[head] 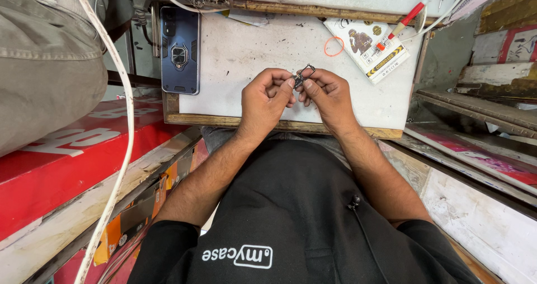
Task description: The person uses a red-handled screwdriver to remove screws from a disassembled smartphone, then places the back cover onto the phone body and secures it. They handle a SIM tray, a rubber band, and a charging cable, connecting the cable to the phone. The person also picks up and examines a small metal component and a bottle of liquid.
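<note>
Both my hands meet over a white work board. My left hand and my right hand pinch a small dark metal part between thumbs and fingertips. The part has a little square loop sticking up above my fingers. Its lower end is hidden by my fingers. My forearms rest over my lap and black shirt.
A dark blue phone in a ring-holder case lies at the board's left edge. An orange rubber band, a printed card and a red-handled tool lie at the back right. A white cable hangs at left above a red box.
</note>
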`<state>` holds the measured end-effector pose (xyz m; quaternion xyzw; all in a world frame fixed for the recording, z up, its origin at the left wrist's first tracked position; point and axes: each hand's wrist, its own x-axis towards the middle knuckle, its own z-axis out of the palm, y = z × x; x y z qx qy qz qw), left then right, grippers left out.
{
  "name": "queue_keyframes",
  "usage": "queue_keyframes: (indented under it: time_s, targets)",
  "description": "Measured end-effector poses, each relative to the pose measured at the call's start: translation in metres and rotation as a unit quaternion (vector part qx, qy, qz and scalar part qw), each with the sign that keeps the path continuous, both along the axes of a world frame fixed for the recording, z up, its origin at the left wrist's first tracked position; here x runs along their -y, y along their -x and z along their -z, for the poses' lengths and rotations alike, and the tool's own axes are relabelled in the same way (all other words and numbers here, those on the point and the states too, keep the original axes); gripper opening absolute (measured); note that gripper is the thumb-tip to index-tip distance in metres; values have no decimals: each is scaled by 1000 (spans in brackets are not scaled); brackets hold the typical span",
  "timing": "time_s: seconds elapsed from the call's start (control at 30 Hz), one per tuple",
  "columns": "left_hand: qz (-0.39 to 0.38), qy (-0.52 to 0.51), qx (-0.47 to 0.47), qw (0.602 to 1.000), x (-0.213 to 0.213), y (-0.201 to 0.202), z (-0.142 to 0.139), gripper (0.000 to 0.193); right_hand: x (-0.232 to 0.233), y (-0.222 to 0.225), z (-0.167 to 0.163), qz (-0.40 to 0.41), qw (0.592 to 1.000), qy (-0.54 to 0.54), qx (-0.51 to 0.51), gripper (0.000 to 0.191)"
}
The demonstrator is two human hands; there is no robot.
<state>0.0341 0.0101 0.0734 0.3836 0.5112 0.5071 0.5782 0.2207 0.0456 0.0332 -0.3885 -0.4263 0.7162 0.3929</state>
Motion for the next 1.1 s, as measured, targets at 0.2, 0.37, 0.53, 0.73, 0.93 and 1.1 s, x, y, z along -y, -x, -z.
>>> queue_keyframes:
  time_s: [0.2,0.37,0.53,0.73,0.93,1.1]
  targets:
    - [-21,-7,-15,1000,1,-4,-4,17,1,-2,2,-1,1000,7,-20,24]
    - [-29,-19,-38,999,1,-5,-7,15,1,-3,5,-10,1000,3,-25,25]
    - [-26,-29,-66,997,2,-4,-10,15,1,-2,6,-7,999,2,-33,25]
    - [-7,-40,-119,992,5,-2,-16,14,1,-1,-2,13,1000,4,-4,23]
    - [-2,-56,-163,985,4,3,-8,12,-5,4,-6,26,997,-45,63,15]
    - [-61,-18,-275,959,-9,33,1,11,-13,3,5,4,991,-47,125,19]
